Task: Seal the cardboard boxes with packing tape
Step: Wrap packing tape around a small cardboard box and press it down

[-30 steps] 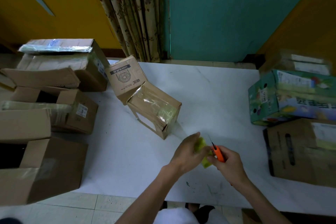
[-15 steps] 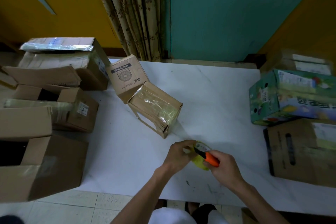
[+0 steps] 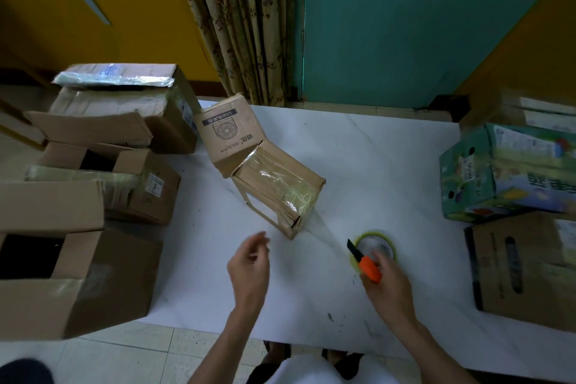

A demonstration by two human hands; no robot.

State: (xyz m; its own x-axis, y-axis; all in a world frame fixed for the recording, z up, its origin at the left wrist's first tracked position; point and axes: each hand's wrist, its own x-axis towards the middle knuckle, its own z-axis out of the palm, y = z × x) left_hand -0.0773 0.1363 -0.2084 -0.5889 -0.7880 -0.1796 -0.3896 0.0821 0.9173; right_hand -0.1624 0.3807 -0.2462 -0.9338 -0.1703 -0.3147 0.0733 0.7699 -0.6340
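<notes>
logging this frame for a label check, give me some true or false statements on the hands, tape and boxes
The right hand holds an orange cutter. True.
The left hand grips the tape roll. False: it holds nothing; the roll lies on the table.
The small box at mid-table carries clear tape. True.
The green printed box sits on the person's left. False: it is on the right.

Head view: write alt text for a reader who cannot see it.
A person's right hand grips an orange knife, blade out, by a tape roll lying flat on a white table; the left hand hangs open near a taped box. More cardboard boxes are piled at the left and right.
</notes>
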